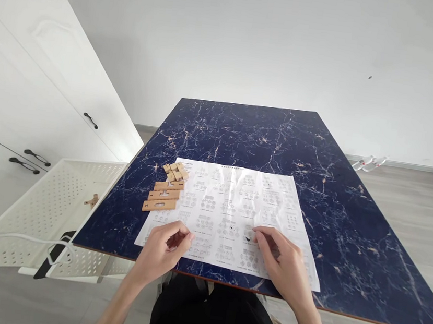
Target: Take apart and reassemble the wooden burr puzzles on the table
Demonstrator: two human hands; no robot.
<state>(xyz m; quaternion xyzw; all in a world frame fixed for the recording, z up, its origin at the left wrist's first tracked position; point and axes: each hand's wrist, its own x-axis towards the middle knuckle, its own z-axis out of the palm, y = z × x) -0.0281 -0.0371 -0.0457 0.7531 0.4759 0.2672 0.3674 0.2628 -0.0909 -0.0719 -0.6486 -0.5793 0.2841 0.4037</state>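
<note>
A large printed sheet [209, 224] with rows of small diagrams lies creased on the table. My left hand [164, 247] rests over its lower left part, fingers loosely curled with the thumb near the index finger; nothing shows in it. On the sheet's right side, my right hand [281, 257] has thumb and index finger drawn together at the paper, and no object is visible there. Along the sheet's left edge lie notched wooden puzzle pieces [164, 194], one slotted piece [159, 206] marked 2. Above them sits a cluster of interlocked wooden pieces [176, 170].
The blue marbled table [243, 134] reaches toward a white wall. At left, below the tabletop, a white perforated basket [38, 198] holds a small wooden piece [92, 200]; a white cable [14, 235] crosses it. A white cabinet [53, 73] stands behind. Plastic bottles [370, 163] lie by the wall.
</note>
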